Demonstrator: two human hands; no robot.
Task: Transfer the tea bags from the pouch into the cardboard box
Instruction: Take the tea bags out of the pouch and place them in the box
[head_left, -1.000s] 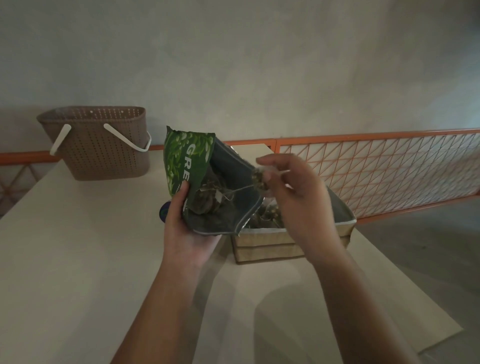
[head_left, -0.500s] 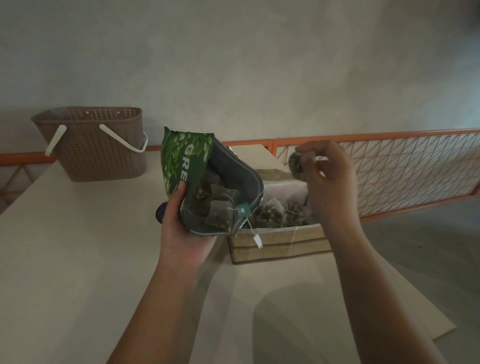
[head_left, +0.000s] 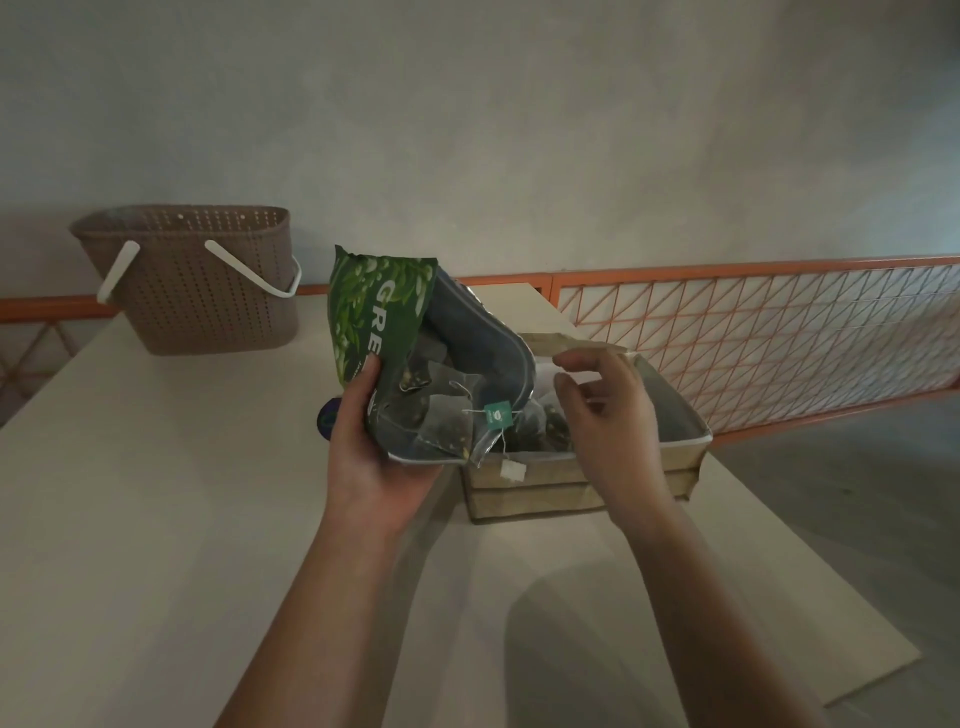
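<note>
Right hand (head_left: 605, 415) now empty, over box (head_left: 524, 478)

Pouch (head_left: 415, 358) crowds the cardboard box (head_left: 571, 478) opening's left side

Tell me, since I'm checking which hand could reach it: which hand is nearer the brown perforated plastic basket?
Left. The left hand holds the green pouch, below and right of the brown perforated plastic basket. The right hand hovers over the cardboard box, farther right.
</note>
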